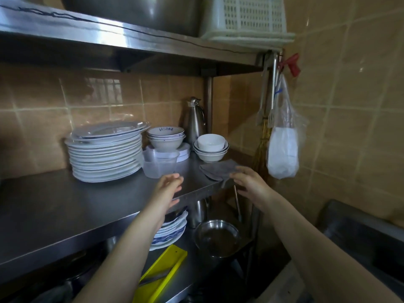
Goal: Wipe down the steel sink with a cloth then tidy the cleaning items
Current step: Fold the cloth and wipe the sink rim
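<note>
Far left on brushed steel shelf [65,204]: tall stack of glossy white ceramic plates [105,154], hard and fragile, beside clear plastic tubs [159,166].

Left hand [168,189]: empty, fingers loosely spread, hovering over shelf's front edge.

Folded grey fabric cloth [218,170]: lying flat at shelf's right end, with one corner drooping over the edge. Judged light, limp, possibly damp, not slippery; best pinched at the overhanging corner or gathered whole.

Right hand [249,182]: fingers straight, laid on cloth's near edge; thumb grip not discernible.

Far right, low: dark steel sink [360,232].
</note>
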Tool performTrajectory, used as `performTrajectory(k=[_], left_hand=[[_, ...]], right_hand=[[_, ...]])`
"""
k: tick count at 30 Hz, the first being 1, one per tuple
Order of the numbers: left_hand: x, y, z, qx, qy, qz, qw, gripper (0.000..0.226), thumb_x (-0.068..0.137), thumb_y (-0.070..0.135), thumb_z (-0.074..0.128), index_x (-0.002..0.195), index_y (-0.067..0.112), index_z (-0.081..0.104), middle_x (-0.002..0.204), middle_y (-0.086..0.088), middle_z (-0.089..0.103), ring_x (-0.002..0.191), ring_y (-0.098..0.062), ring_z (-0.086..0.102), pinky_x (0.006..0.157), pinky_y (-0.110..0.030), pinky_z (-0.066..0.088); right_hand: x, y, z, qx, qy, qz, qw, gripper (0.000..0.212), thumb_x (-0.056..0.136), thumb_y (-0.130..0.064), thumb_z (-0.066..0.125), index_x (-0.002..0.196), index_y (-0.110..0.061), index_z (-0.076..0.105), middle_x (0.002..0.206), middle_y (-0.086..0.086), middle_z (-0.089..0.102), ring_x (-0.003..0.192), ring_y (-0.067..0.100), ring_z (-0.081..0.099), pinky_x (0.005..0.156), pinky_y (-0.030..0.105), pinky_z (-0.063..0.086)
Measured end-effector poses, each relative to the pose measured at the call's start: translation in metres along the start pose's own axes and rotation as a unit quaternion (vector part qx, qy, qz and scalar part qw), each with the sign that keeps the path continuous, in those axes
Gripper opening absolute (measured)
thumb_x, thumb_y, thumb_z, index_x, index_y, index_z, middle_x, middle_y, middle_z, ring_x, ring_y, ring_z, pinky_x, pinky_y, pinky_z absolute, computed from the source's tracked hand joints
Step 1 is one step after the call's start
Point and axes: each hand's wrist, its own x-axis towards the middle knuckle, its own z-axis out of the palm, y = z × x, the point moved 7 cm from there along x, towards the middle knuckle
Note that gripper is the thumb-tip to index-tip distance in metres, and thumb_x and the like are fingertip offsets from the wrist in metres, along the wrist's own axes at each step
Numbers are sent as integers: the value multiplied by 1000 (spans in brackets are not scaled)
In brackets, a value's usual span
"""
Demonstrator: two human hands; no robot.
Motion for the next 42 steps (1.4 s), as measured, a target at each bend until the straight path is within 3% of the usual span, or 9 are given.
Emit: performTrajectory(k=[5, 11, 15, 20, 27, 31, 34, 37, 42], left_hand=[[71, -18, 25, 22, -13, -15, 1000, 8, 92, 21, 53, 99, 21, 53, 121, -3, 58, 108, -16, 55, 92, -37, 45], [146, -40, 61, 7, -12, -50, 999, 11, 93, 22, 51, 103, 19, 51, 116, -3, 58, 103, -16, 54, 86, -36, 41], [179, -59, 77, -1, 1, -61, 998, 13, 94, 22, 49, 107, 20, 47, 116, -4, 57, 103, -17, 54, 83, -35, 40], [208, -72, 93, 15, 3, -57, 998, 15, 93, 23, 51, 107, 20, 46, 120, -6, 54, 106, -19, 52, 76, -31, 41], [232, -75, 103, 56, 8, -23, 998, 29, 92, 21, 54, 118, 13, 45, 108, -3, 51, 109, -24, 53, 98, -43, 41], [236, -80, 105, 51, -13, -38, 998, 28, 91, 22, 55, 117, 13, 46, 110, -5, 52, 109, -23, 53, 100, -42, 41], [236, -82, 103, 53, -16, -41, 998, 20, 91, 19, 55, 108, 16, 45, 107, -5, 53, 108, -24, 54, 101, -44, 42], [238, -77, 102, 62, -17, -35, 997, 21, 90, 19, 56, 107, 18, 43, 102, -3, 52, 106, -24, 55, 99, -45, 44], [232, -69, 108, 69, -35, -29, 997, 32, 90, 20, 56, 119, 13, 45, 103, -2, 52, 102, -21, 54, 96, -41, 44]], right_hand=[[67, 3, -15, -56, 33, -9, 998, 49, 88, -21, 60, 134, -15, 43, 129, 6, 49, 109, 16, 44, 89, 29, 36], [154, 9, -26, -160, 66, -14, 985, 43, 88, -17, 62, 127, -8, 47, 118, 8, 53, 110, 22, 52, 90, 28, 42], [207, 34, -30, -313, 81, 1, 946, 49, 84, -32, 63, 126, -12, 50, 123, 11, 57, 118, 29, 51, 103, 42, 39], [232, 47, -40, -455, 133, 21, 880, 56, 86, -47, 55, 129, -14, 43, 128, 15, 52, 121, 33, 46, 101, 39, 37], [248, 48, -46, -521, 121, 52, 843, 51, 86, -54, 53, 117, -13, 51, 120, 9, 56, 119, 32, 43, 95, 42, 36], [254, 44, -48, -459, 111, 89, 877, 48, 77, -42, 72, 107, -7, 59, 112, 12, 61, 110, 32, 54, 91, 39, 46], [255, 48, -48, -360, 108, 118, 919, 59, 71, -30, 79, 114, 4, 58, 115, 15, 62, 109, 30, 57, 80, 29, 43], [246, 54, -52, -223, 137, 142, 955, 66, 71, -25, 80, 121, 8, 54, 120, 18, 59, 112, 31, 56, 87, 31, 45], [221, 52, -56, -69, 165, 124, 976, 36, 72, -11, 79, 101, -4, 60, 109, 16, 63, 103, 33, 60, 88, 39, 50]])
